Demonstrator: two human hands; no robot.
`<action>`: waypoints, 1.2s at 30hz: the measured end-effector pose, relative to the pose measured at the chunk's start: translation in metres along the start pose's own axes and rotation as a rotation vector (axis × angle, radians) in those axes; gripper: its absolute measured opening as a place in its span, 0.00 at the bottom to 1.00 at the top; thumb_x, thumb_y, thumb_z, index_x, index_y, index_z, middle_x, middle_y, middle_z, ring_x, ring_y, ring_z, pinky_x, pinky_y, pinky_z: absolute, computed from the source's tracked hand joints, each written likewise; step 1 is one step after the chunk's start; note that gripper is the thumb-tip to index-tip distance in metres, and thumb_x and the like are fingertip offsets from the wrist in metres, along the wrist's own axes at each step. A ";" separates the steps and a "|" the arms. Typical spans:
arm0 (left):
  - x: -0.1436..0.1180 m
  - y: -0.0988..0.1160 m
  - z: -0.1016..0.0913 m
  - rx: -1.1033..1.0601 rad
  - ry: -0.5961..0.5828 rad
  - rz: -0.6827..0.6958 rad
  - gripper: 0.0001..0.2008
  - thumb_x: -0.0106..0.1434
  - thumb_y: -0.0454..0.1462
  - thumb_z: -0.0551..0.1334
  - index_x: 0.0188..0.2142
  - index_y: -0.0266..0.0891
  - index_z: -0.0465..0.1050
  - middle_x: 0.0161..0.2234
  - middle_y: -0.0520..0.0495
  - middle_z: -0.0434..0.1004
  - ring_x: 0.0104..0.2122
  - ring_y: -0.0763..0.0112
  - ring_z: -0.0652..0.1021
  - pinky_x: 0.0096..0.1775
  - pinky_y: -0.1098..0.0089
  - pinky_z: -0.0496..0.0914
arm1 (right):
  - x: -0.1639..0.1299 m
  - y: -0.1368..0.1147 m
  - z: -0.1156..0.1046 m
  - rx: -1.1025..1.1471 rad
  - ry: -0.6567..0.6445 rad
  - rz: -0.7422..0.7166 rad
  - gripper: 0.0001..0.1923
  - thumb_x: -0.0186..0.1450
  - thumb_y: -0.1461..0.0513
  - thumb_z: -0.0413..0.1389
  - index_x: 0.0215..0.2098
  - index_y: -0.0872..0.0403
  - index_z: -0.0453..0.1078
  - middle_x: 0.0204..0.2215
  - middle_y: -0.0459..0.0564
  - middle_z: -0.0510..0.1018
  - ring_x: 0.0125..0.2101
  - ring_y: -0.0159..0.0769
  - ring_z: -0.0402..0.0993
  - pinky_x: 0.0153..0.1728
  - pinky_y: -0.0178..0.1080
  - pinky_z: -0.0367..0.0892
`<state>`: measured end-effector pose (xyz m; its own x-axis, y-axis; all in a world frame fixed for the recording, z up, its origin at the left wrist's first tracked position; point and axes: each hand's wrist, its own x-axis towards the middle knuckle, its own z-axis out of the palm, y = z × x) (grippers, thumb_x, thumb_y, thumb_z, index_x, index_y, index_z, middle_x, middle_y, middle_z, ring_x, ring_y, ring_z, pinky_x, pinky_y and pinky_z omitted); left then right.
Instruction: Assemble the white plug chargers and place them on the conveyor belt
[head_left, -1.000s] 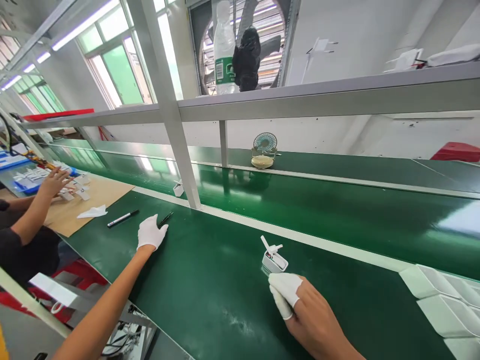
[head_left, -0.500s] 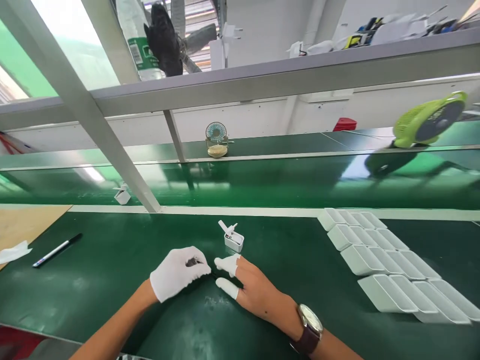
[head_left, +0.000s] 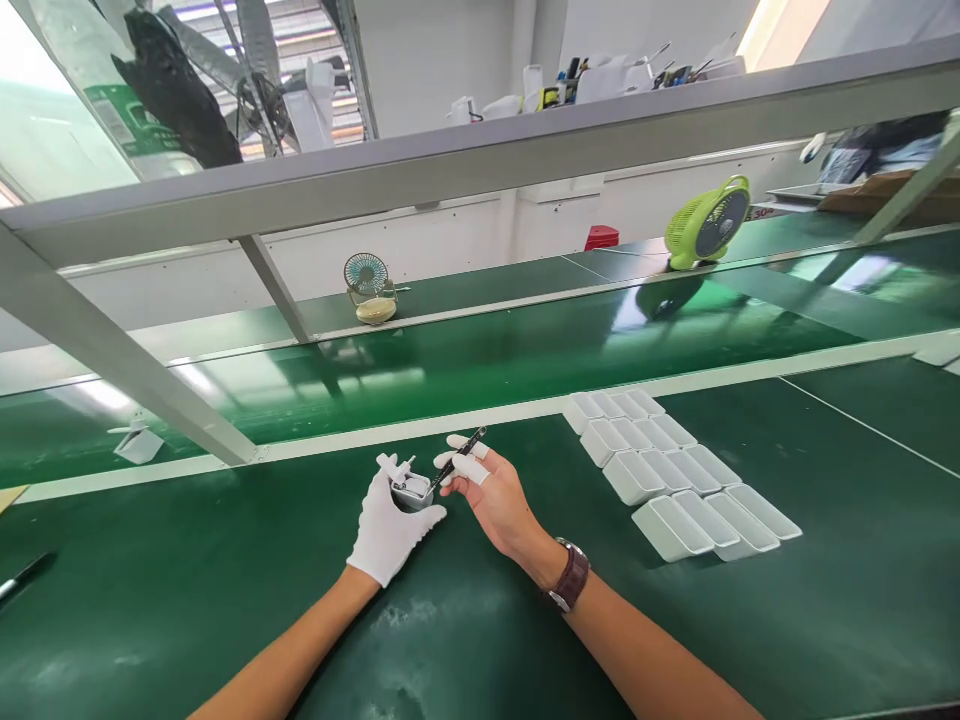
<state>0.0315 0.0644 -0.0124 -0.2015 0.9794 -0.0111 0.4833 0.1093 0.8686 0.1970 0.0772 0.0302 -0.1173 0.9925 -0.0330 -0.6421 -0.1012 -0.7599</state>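
White cotton covers your left hand (head_left: 390, 525), and its fingers are curled around a small white open-topped case (head_left: 412, 490), holding it just above the green conveyor belt (head_left: 225, 580). Your right hand (head_left: 487, 495) — bare apart from white finger cots on the fingertips (head_left: 472, 468) — pinches a thin black tool (head_left: 459, 457) that slants down toward the case, its lower tip just beside the case's right edge; whether it touches, you cannot tell. A brown-strapped wristwatch (head_left: 568, 576) sits on your right wrist. To the right of the case, well apart, rows of white trays (head_left: 667, 475) lie flat on the belt. Beyond the case, across the pale divider strip, a small teal desk fan (head_left: 367, 285) stands at the far edge, and farther right a lime-green fan (head_left: 706, 220). Far left of the case — at the picture's edge — lies a black pen (head_left: 22, 575).
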 end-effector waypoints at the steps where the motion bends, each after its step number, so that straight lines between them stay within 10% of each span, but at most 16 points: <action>1: 0.002 0.003 0.006 -0.019 0.001 -0.015 0.40 0.46 0.39 0.73 0.59 0.42 0.63 0.51 0.37 0.75 0.53 0.48 0.75 0.55 0.46 0.65 | 0.000 -0.001 0.000 0.016 0.001 0.005 0.17 0.57 0.59 0.67 0.43 0.54 0.73 0.33 0.49 0.81 0.28 0.34 0.73 0.30 0.40 0.69; 7: 0.019 0.009 -0.011 -0.643 -0.098 -0.049 0.25 0.48 0.35 0.70 0.46 0.39 0.69 0.33 0.50 0.73 0.33 0.67 0.77 0.41 0.63 0.73 | -0.005 -0.002 0.003 0.002 -0.043 -0.022 0.15 0.59 0.57 0.67 0.42 0.53 0.73 0.35 0.50 0.81 0.31 0.35 0.75 0.33 0.42 0.71; 13: 0.013 0.009 -0.047 -1.294 -0.249 -0.416 0.08 0.62 0.42 0.63 0.35 0.39 0.70 0.30 0.49 0.70 0.30 0.72 0.75 0.35 0.67 0.74 | -0.017 0.012 0.012 -0.175 -0.142 -0.028 0.13 0.61 0.57 0.66 0.42 0.50 0.73 0.38 0.49 0.82 0.32 0.36 0.77 0.38 0.44 0.74; 26: -0.005 -0.005 -0.046 -1.564 -0.366 -0.692 0.17 0.61 0.48 0.59 0.34 0.35 0.72 0.25 0.47 0.71 0.24 0.70 0.73 0.26 0.70 0.67 | -0.041 0.026 0.020 -0.427 -0.223 -0.035 0.07 0.66 0.58 0.62 0.34 0.50 0.69 0.41 0.49 0.79 0.25 0.32 0.78 0.33 0.41 0.78; 36: -0.005 -0.008 -0.044 -1.607 -0.352 -0.722 0.14 0.62 0.44 0.60 0.32 0.33 0.72 0.27 0.43 0.75 0.25 0.66 0.75 0.27 0.68 0.69 | -0.038 0.029 0.015 -0.624 -0.343 -0.083 0.09 0.71 0.60 0.55 0.49 0.47 0.72 0.46 0.52 0.80 0.38 0.37 0.81 0.43 0.43 0.80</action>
<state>-0.0094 0.0515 0.0023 0.2998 0.8277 -0.4744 -0.8683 0.4427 0.2237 0.1715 0.0351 0.0198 -0.3846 0.9075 0.1692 -0.1182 0.1334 -0.9840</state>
